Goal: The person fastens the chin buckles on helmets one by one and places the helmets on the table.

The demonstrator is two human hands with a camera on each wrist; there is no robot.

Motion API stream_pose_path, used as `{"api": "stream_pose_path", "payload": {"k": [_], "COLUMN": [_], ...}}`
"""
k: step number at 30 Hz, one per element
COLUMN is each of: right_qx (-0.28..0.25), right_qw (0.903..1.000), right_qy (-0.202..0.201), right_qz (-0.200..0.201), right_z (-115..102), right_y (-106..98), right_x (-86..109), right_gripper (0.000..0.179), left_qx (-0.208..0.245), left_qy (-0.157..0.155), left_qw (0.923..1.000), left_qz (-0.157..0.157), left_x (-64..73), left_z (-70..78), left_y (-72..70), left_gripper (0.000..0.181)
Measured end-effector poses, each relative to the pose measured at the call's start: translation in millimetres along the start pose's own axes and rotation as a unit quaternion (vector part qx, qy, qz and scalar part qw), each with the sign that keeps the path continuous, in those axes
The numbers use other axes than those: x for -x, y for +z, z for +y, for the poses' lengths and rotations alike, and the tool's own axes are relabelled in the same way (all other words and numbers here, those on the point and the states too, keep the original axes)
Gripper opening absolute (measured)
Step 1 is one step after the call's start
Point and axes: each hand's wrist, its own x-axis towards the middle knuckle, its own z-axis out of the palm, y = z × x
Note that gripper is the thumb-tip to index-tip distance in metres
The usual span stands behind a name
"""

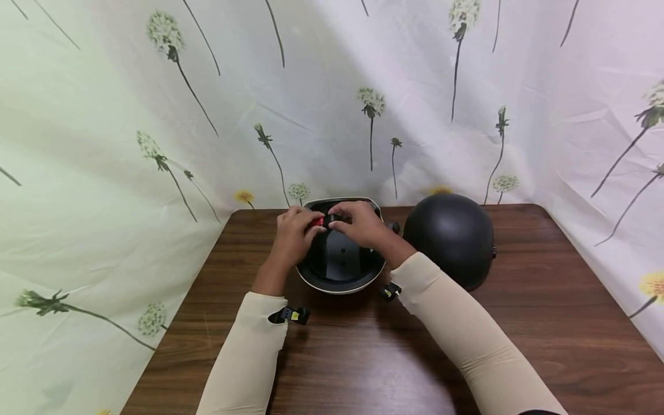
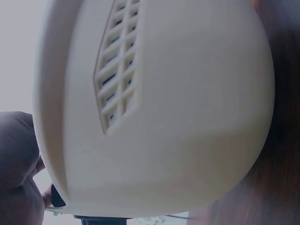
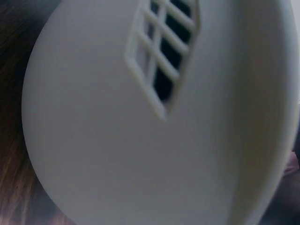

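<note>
A white helmet [image 1: 342, 288] lies upside down on the table, its black inside [image 1: 342, 259] facing up. Over its opening my left hand [image 1: 294, 233] pinches the red part of a strap buckle [image 1: 318, 221] between thumb and fingers. From the other side, my right hand [image 1: 361, 225] pinches the buckle's black part [image 1: 329, 220], and the two parts meet between the fingertips. The left wrist view is filled by the helmet's outer shell [image 2: 197, 103] with a slotted vent [image 2: 119, 70]; part of the left hand [image 2: 18, 164] shows beyond the rim. Another vent [image 3: 164, 51] appears in the right wrist view.
A matte black helmet [image 1: 450, 239] sits dome up just right of the white one. Both stand near the back edge of the dark wooden table [image 1: 342, 357]. Behind it hangs a white curtain [image 1: 321, 138] printed with dandelions.
</note>
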Motion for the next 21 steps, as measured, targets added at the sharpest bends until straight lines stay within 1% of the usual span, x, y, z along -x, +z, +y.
{"api": "stream_pose_path", "payload": {"k": [6,10,17,21], "right_qx": [-0.028,-0.030,-0.024,-0.012], "right_qw": [0.9996,0.9994,0.9994,0.9997], "right_qy": [0.006,0.016,0.023,0.018], "right_qz": [0.002,0.005,-0.011,-0.007], "right_z": [1,1,5,8], "right_y": [3,1,2,3], "right_x": [0.1,0.9,0.9,1.8], "right_gripper": [0.029,0.031,0.032,0.032], "left_qx": [-0.002,-0.009,0.006,0.009], "left_qy": [0.007,0.008,-0.017,-0.018], "left_qw": [0.9999,0.9999,0.9995,0.9995], "left_qz": [-0.007,-0.008,-0.024,-0.025], "left_x": [-2.4,-4.3,-2.2,-0.8], "left_z": [4.7,6.2,0.3,-4.0], "left_y": [-1.1,-1.5,-4.0,-5.9], "left_gripper": [0.031,0.032,0.036,0.036]}}
